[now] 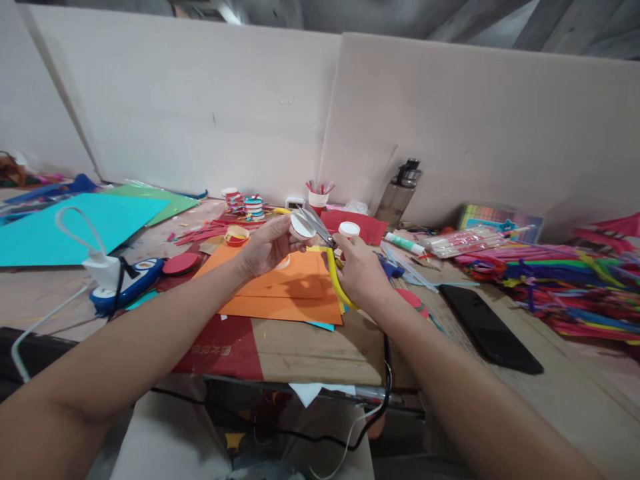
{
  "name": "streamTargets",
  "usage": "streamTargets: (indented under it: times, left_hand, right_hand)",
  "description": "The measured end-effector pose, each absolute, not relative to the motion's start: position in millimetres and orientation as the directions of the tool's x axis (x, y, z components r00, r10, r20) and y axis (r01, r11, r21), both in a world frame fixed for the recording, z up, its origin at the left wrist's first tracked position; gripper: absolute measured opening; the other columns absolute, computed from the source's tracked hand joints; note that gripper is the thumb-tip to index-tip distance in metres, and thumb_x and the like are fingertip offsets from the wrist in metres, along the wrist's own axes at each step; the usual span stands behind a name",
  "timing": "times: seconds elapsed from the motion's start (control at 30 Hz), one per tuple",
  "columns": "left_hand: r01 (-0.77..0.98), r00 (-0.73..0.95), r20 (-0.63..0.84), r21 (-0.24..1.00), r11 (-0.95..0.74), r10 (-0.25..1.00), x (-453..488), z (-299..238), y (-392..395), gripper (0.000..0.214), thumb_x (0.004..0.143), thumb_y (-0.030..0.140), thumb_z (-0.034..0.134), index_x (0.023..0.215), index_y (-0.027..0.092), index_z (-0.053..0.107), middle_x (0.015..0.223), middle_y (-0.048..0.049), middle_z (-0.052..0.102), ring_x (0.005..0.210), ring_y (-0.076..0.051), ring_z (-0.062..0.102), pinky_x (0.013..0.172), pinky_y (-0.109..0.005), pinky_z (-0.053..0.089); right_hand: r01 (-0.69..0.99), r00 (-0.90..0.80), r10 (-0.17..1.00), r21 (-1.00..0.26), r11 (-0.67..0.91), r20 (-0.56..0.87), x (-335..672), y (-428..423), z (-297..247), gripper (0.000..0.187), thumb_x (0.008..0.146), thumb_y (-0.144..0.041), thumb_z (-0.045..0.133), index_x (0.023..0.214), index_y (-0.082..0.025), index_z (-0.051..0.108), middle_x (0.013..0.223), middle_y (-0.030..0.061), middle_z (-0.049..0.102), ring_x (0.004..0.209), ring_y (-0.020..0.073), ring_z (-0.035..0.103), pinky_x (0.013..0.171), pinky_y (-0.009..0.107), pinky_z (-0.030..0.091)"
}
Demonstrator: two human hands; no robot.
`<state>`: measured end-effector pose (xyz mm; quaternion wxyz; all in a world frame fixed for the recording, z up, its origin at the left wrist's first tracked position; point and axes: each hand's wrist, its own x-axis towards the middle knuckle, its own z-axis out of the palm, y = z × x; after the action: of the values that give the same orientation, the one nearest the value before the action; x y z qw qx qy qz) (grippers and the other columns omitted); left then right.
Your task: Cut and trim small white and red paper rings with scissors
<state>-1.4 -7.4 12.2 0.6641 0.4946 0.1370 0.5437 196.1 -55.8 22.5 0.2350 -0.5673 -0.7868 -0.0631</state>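
Observation:
My left hand (270, 248) pinches a small white round piece (300, 229), perhaps the base of a paper cup, with a reddish edge below it. In my right hand (364, 268) are scissors (319, 225) with yellow handles. Their blades lie across or just over the white piece; whether they touch it I cannot tell. Beneath both hands is a stack of orange paper (280, 303). Just behind my right hand sits a white round lid-like piece (349, 229), partly hidden.
Blue card sheets (75, 227) lie at left, beside a blue power strip (133, 283). A black phone (487, 327) and colourful pipe cleaners (560, 287) occupy the right. A grey bottle (399, 193) stands against the white panel (475, 133). A black cable (320, 437) hangs in front.

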Motion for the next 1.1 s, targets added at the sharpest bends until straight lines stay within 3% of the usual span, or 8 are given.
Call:
streamTargets:
  times: [0.43, 0.6, 0.87, 1.1]
  left_hand:
    - [-0.607, 0.322, 0.301, 0.794, -0.049, 0.897, -2.8, 20.5, -8.9, 0.036, 0.093, 0.048, 0.052, 0.099, 0.014, 0.064, 0.083, -0.0083, 0.073, 0.063, -0.015, 0.068, 0.057, -0.025, 0.053]
    - [-0.613, 0.312, 0.320, 0.787, -0.068, 0.894, -0.9, 18.5, -8.3, 0.033, 0.090, 0.047, 0.057, 0.098, 0.016, 0.062, 0.084, -0.0073, 0.072, 0.066, -0.016, 0.069, 0.055, -0.024, 0.051]
    - [-0.590, 0.366, 0.306, 0.806, -0.035, 0.879, -2.2, 13.1, -5.6, 0.035, 0.089, 0.046, 0.059, 0.098, 0.013, 0.062, 0.082, -0.0085, 0.071, 0.065, -0.015, 0.067, 0.054, -0.024, 0.051]
    - [-0.580, 0.370, 0.292, 0.814, -0.026, 0.882, -5.0, 14.4, -4.1, 0.035, 0.092, 0.047, 0.054, 0.095, 0.013, 0.065, 0.079, -0.0076, 0.071, 0.063, -0.015, 0.066, 0.053, -0.025, 0.050]
  right_hand:
    - [0.941, -0.250, 0.868, -0.104, 0.322, 0.429, 195.7, -56.3, 23.2, 0.041, 0.089, -0.024, 0.050, 0.129, -0.021, 0.058, 0.104, 0.0119, 0.064, 0.080, 0.0223, 0.060, 0.068, 0.030, 0.040]
    - [0.954, -0.226, 0.884, -0.091, 0.287, 0.410, 194.4, -57.1, 24.1, 0.040, 0.089, -0.026, 0.050, 0.129, -0.021, 0.058, 0.103, 0.0124, 0.064, 0.078, 0.0235, 0.060, 0.065, 0.031, 0.039]
    - [0.933, -0.256, 0.871, -0.130, 0.336, 0.419, 195.3, -56.2, 22.6, 0.040, 0.094, -0.036, 0.050, 0.129, -0.020, 0.057, 0.109, 0.0145, 0.060, 0.090, 0.0241, 0.060, 0.074, 0.031, 0.044]
    - [0.935, -0.258, 0.870, -0.118, 0.334, 0.421, 196.0, -54.6, 22.2, 0.041, 0.091, -0.027, 0.051, 0.131, -0.020, 0.056, 0.109, 0.0136, 0.061, 0.090, 0.0237, 0.060, 0.075, 0.031, 0.044]
